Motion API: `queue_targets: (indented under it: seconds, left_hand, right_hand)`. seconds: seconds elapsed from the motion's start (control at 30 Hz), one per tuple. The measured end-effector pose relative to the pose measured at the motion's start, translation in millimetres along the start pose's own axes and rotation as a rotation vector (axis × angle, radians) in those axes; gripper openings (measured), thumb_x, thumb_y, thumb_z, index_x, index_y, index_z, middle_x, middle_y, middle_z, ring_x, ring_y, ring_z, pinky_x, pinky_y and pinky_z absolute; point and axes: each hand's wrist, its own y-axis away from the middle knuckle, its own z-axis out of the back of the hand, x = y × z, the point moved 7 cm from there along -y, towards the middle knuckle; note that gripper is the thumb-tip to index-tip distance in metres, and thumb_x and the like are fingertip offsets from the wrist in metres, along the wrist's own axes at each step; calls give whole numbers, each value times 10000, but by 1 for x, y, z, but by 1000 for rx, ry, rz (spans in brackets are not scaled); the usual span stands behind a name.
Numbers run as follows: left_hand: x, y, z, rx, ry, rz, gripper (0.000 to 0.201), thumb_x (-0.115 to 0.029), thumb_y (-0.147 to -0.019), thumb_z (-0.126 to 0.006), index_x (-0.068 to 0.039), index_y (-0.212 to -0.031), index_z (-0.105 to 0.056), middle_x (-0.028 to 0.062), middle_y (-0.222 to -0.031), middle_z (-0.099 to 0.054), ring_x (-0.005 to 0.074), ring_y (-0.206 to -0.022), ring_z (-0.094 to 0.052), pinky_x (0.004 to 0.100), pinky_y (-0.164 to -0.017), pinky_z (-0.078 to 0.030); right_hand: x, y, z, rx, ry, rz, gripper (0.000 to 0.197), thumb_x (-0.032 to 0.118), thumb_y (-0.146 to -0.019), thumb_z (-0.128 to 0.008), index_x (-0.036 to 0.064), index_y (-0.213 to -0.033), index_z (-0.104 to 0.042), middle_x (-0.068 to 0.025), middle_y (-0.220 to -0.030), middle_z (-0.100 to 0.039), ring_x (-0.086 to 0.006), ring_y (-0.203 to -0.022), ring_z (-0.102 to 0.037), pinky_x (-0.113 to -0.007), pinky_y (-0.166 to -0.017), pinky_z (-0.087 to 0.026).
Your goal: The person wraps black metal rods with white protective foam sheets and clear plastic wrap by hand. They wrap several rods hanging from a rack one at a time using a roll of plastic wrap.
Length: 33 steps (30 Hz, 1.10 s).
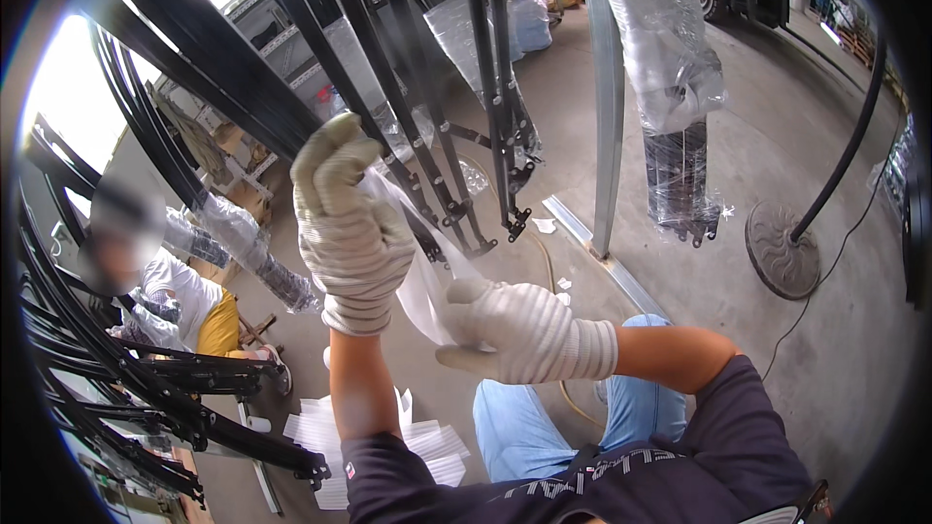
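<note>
While our left hand (pixel 351 223) is raised at the upper end of the white strip (pixel 419 299): its gloved fingers are bent and close together, and the strip disappears behind the glove, so we cannot tell whether they pinch it.
Right hand: our gloved right hand (pixel 515 332) lies across the strip's lower end, fingers side by side and thumb apart below them; the strip runs behind the fingers toward that gap, but we cannot tell how firmly it is pinched.
White strip: thin and slightly see-through, it hangs slanting between our two hands.
Black bundle: wide and dark, the bundle of bars (pixel 209 58) slopes down from above left of the strip, its end meeting our left fingertips in view; we cannot tell whether they touch.
Jointed bars: slim black bars (pixel 390 68) with small fittings hang above and behind the strip.
Wrapped bundle: to the strip's right, we see a plastic-wrapped bundle (pixel 670 68) beside a metal post (pixel 609 126).
Round base: farther right of the strip, a patterned disc (pixel 777 254) rests on the floor.
Loose sheets: below the strip, white sheets (pixel 437 448) lie fanned out on the floor.
Co-worker: left of the strip, a person in yellow shorts (pixel 219 322) sits low.
</note>
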Motion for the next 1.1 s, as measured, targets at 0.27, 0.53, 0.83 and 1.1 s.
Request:
queue_targets:
  seconds: [0.27,0.53,0.83,1.1]
  left_hand:
    - [7,-11,-27,255,-72,396,383,-153,-769,-643,-14,-1099,-508,92,-898,-619,135,-812,-600,216,-751,-485]
    - [19,-20,-119,726,1027,695,247,-225,-768,-558,0,-857,-605,91,-878,-609,152,-851,-560,274,-818,-426]
    - [36,-1,-152,811,1119,779,306,-263,-821,-480,-4,-927,-605,65,-725,-612,120,-757,-563,237,-701,-444]
    - [21,14,-165,712,1078,938,443,-81,-724,-575,-29,-1144,-445,24,-730,-572,112,-630,-557,227,-583,-468]
  right_hand:
    - [0,39,0,269,-72,-253,172,219,-762,-580,66,-747,-503,-105,-693,-525,-293,-625,-534,-346,-558,-437]
    - [-51,40,17,-109,-356,-158,166,89,-698,-567,84,-861,-536,-141,-661,-520,-334,-630,-555,-386,-545,-429]
    - [-93,36,43,-67,61,-394,324,196,-799,-483,84,-1103,-501,-154,-656,-571,-313,-646,-585,-395,-569,-453]
    - [-136,34,53,-259,-164,-440,192,201,-802,-543,52,-914,-590,-102,-650,-566,-184,-589,-554,-299,-565,-435]
